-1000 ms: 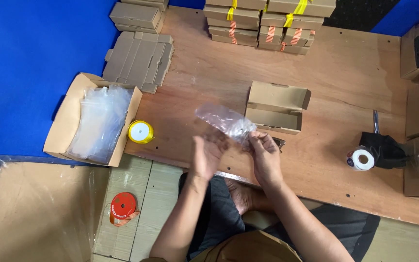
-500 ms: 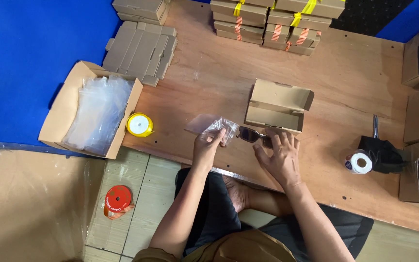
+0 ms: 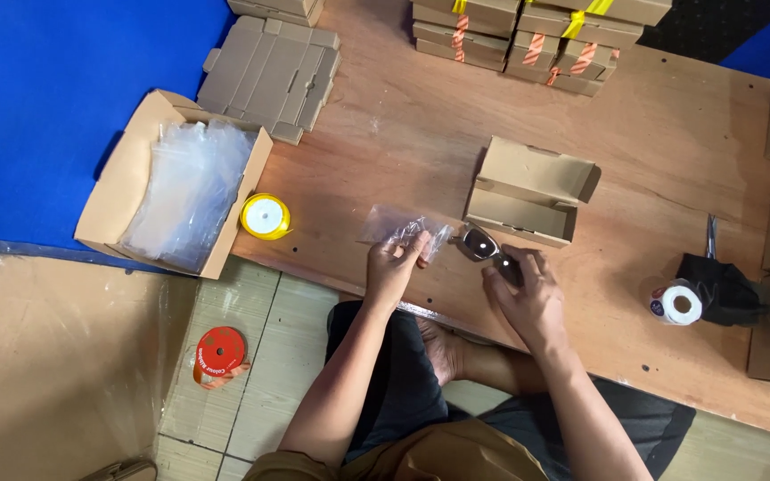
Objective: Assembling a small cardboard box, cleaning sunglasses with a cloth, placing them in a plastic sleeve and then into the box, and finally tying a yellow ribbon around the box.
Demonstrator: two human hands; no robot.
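Sunglasses [image 3: 485,248] with dark lenses lie on the wooden worktop [image 3: 670,151] near its front edge, just in front of an open brown cardboard box [image 3: 528,191] whose lid is folded back. In the head view, the right hand [image 3: 528,298] rests over the right end of the sunglasses, fingers curled down onto the frame — a loose hold rather than a lift, since the glasses stay flat on the wood. The left hand [image 3: 394,263] pinches a small clear plastic bag [image 3: 400,227] between thumb and fingertips, the bag crumpled and lying partly on the worktop just left of the sunglasses, close to them but whether they touch cannot be told. Further left, at the front-left corner, a roll of yellow ribbon [image 3: 265,216] sits on its side beside a large open carton of clear bags [image 3: 180,187] that overhangs the worktop's left edge. Flattened cardboard blanks [image 3: 269,71] lie toward the back-left, and stacks of closed boxes bound with yellow and striped tape [image 3: 528,36] line the back edge. Toward the right edge stands a white tape roll [image 3: 677,305] against a black object — scissors [image 3: 711,237] lie just behind it. On the tiled floor below, a red ribbon spool [image 3: 219,354] lies flat.
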